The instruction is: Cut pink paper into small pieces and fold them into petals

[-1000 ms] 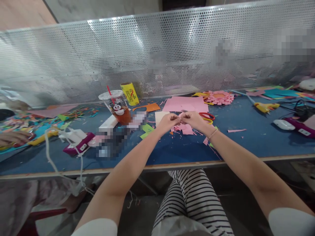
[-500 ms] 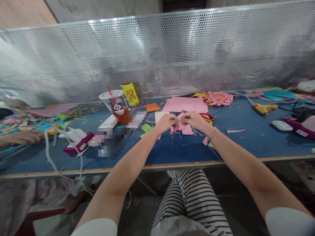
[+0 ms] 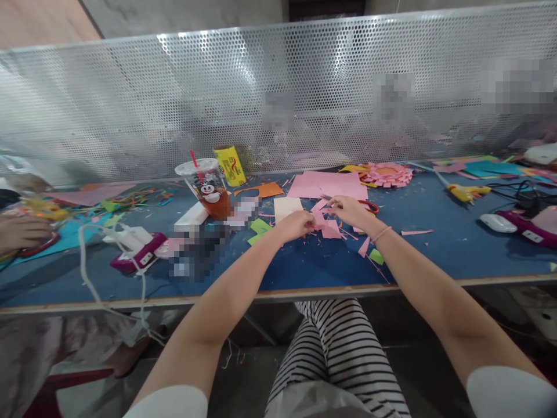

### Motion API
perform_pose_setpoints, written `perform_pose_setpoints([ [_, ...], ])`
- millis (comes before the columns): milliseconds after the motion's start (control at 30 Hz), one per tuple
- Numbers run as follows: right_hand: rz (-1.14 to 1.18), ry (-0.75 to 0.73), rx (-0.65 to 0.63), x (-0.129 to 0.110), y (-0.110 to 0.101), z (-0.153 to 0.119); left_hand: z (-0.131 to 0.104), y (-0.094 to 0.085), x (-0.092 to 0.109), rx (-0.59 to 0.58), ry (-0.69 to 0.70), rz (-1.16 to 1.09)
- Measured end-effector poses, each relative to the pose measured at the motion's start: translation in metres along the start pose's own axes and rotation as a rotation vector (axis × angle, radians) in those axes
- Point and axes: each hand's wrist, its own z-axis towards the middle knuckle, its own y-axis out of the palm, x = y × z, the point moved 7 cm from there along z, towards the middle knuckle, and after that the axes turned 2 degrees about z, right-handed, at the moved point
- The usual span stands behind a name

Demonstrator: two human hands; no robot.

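My left hand (image 3: 298, 225) is low over the pink scraps, its fingertips pinched together. Whatever lies between them is too small to make out. To its right, my right hand (image 3: 349, 212) reaches over the table with fingers extended and slightly curved, apart from the left. Under and behind it lie scissors with red handles (image 3: 372, 206), mostly covered by the hand. Small pink paper pieces (image 3: 331, 230) and thin strips are scattered below both hands. Behind them lies a large pink sheet (image 3: 327, 185), with a cream paper (image 3: 287, 206) at its left.
A drink cup with straw (image 3: 210, 188) stands left, near a yellow packet (image 3: 230, 166) and purple power strip (image 3: 138, 253). A pink paper rosette (image 3: 387, 174) and yellow glue gun (image 3: 466, 193) lie right. A perforated metal screen (image 3: 243, 104) borders the back. Another person's hand (image 3: 24, 234) works far left.
My hands have parted: the left has dropped slightly toward the scraps, and the right has moved a little to the right. At far left, the other person's hand has shifted left.
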Motion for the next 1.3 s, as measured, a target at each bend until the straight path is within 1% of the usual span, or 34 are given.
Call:
perform_pose_setpoints([
  [100, 0.043, 0.007, -0.066, 0.001, 0.007, 0.0, -0.002, -0.006, 0.002, 0.003, 0.012, 0.067],
  [167, 0.057, -0.006, -0.105, -0.004, 0.01, -0.003, -0.004, -0.012, 0.002, 0.023, -0.003, 0.146],
  [233, 0.025, -0.061, -0.143, -0.015, 0.014, -0.006, -0.007, -0.019, 0.0, 0.051, -0.059, 0.271],
  [267, -0.012, -0.114, -0.178, -0.022, 0.018, -0.009, -0.008, -0.022, 0.0, 0.061, -0.084, 0.325],
  [333, -0.096, -0.189, -0.234, -0.034, 0.025, -0.014, -0.01, -0.026, 0.0, 0.084, -0.115, 0.391],
  [467, -0.129, -0.298, -0.382, -0.049, 0.04, -0.023, -0.01, -0.023, 0.002, 0.054, -0.137, 0.361],
  [533, -0.143, -0.347, -0.417, -0.052, 0.042, -0.025, -0.011, -0.022, 0.001, 0.047, -0.173, 0.339],
  [600, -0.184, -0.383, -0.368, -0.051, 0.037, -0.023, -0.012, -0.023, -0.002, 0.053, -0.228, 0.335],
  [700, -0.239, -0.426, -0.207, -0.046, 0.025, -0.019, -0.015, -0.024, -0.006, 0.054, -0.297, 0.336],
  [733, -0.255, -0.448, -0.182, -0.044, 0.024, -0.018, -0.016, -0.024, -0.007, 0.055, -0.31, 0.34],
  [800, -0.304, -0.466, -0.201, -0.038, 0.028, -0.018, -0.017, -0.024, -0.008, 0.049, -0.321, 0.353],
  [900, -0.4, -0.454, -0.254, -0.032, 0.038, -0.018, -0.018, -0.023, -0.009, 0.029, -0.358, 0.386],
  [1000, -0.516, -0.472, -0.294, -0.034, 0.045, -0.019, -0.021, -0.025, -0.014, 0.032, -0.445, 0.429],
  [1100, -0.671, -0.475, -0.306, -0.037, 0.049, -0.021, -0.024, -0.028, -0.02, 0.03, -0.518, 0.434],
  [1200, -0.766, -0.441, -0.309, -0.038, 0.049, -0.021, -0.025, -0.028, -0.022, 0.05, -0.513, 0.421],
  [1267, -0.732, -0.381, -0.266, -0.037, 0.044, -0.019, -0.023, -0.029, -0.02, 0.107, -0.478, 0.403],
  [1300, -0.675, -0.347, -0.225, -0.037, 0.039, -0.017, -0.022, -0.03, -0.019, 0.145, -0.455, 0.374],
])
